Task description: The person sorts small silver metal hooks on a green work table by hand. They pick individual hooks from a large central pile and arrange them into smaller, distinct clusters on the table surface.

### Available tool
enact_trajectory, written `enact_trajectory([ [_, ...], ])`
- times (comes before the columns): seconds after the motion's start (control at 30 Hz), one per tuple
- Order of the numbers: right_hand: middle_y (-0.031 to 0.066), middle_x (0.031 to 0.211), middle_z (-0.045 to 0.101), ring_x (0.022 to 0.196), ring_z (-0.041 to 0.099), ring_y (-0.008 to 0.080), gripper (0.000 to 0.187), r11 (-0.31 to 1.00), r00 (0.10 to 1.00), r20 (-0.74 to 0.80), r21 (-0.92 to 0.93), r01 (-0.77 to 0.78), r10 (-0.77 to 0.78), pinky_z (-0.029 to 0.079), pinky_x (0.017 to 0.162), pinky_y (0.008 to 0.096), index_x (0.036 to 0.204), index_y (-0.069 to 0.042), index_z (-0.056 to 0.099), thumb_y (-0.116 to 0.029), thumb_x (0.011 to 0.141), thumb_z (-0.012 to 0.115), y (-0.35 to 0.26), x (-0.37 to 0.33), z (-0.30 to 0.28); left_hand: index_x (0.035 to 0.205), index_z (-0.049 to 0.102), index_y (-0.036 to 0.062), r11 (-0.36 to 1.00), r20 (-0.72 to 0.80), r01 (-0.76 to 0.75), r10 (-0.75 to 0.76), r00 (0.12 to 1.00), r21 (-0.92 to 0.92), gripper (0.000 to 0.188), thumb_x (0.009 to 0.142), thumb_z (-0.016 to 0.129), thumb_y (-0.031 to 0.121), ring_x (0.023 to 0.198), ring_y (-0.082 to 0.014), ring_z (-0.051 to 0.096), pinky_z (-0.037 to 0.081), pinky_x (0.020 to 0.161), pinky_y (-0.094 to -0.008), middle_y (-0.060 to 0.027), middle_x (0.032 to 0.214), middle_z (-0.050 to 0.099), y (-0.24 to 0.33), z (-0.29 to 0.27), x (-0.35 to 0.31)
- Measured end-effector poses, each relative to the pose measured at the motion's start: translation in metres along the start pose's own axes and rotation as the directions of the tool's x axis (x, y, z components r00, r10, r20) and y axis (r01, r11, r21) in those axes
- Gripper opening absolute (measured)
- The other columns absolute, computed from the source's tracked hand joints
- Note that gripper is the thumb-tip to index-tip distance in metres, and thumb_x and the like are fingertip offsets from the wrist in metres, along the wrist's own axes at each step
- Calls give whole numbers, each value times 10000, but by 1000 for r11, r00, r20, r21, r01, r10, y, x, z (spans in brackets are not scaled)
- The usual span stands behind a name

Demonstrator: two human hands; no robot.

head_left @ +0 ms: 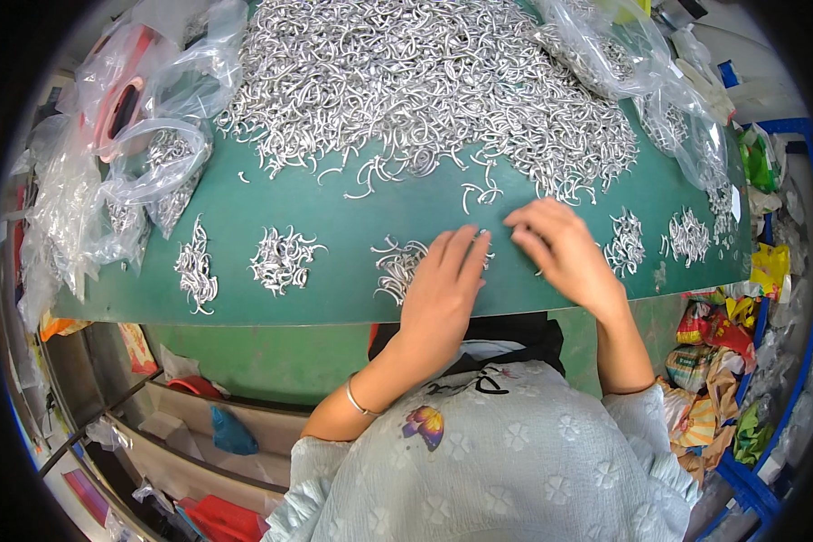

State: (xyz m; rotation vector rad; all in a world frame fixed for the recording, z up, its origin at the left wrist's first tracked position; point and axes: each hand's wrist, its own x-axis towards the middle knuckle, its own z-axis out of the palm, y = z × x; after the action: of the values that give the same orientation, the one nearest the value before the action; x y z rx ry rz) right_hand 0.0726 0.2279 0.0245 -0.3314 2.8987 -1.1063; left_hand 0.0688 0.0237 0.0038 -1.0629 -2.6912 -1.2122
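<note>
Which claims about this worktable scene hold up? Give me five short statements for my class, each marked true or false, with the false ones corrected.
1. The tabletop is green. True.
2. The large heap of curved silvery pieces lies beyond both hands. True.
3. The person wears a bangle on the right arm. False: the silvery bangle is on the left arm.
4. The left hand is beside a small pile. True.
5. No pile lies to the right of the right hand. False: two do.
</note>
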Motion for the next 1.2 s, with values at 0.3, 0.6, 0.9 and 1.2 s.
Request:
enact_trajectory([
  [0.3, 109, 902, 634, 876, 575, 310, 169, 959, 970, -236, -255, -122, 60, 417, 786, 407, 969, -37, 632, -11, 809, 680, 15, -10, -9, 1154, 589, -66, 996, 108, -73, 78, 991, -52, 475, 687, 546, -139, 1154, -389, 514, 477, 927, -439, -188, 1208, 531, -1, 17, -1],
  [0.6, 100, 831, 568, 828, 543, 297, 89, 950, 983, -180, -311, -20, -38, 407, 753, 390, 870, -40, 612, -48, 816, 681, 14, -3, 14, 1107, 606, -66, 993, 33, -42, 46, 998, -111, 430, 689, 549, -148, 1146, -399, 532, 480, 937, -444, -194, 1212, 554, 1, 16, -11],
  [0.9, 95, 829, 605, 809, 576, 291, 123, 951, 967, -218, -248, -187, 133, 412, 762, 392, 917, -28, 627, -58, 821, 698, 1, -15, -1, 1125, 615, -64, 987, -10, -16, 15, 1000, -160, 486, 664, 512, -176, 1148, -394, 547, 481, 959, -447, -198, 1227, 560, 2, 16, -8],
  [1.2, 125, 830, 596, 827, 581, 331, 39, 1000, 1000, -11, 0, -18, 18, 424, 795, 402, 845, -22, 583, -5, 850, 619, -7, -1, 27, 1135, 602, -69, 984, 15, -111, 114, 993, -139, 462, 685, 525, -139, 1122, -384, 556, 474, 954, -453, -192, 1184, 570, -6, 22, -8],
])
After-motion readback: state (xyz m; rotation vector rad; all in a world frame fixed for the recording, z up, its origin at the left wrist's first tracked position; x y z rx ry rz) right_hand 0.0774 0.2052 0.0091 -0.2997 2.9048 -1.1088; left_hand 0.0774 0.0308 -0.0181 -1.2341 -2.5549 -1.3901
